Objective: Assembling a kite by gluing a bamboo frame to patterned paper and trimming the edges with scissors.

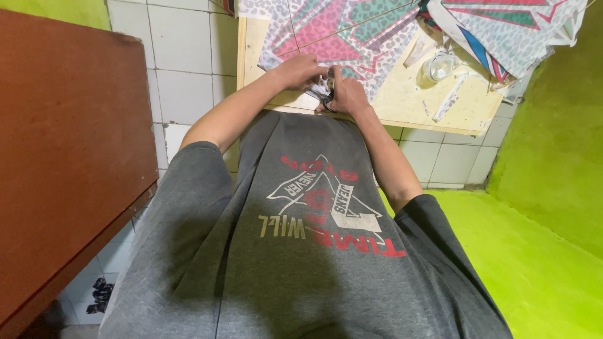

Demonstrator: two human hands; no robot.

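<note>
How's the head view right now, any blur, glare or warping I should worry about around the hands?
Head view: evenly lit, no glare; left hand and right hand slightly soft, the small folded paper between them hard to read; wide-angle lens bends the wooden board edge; shirt shades the lower frame.

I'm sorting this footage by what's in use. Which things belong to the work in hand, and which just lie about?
In hand:
left hand
right hand
small dark bundle pinched between them
patterned paper sheet under the hands
pale board

Lying about:
glass jar
brown cabinet
further patterned sheets
</note>
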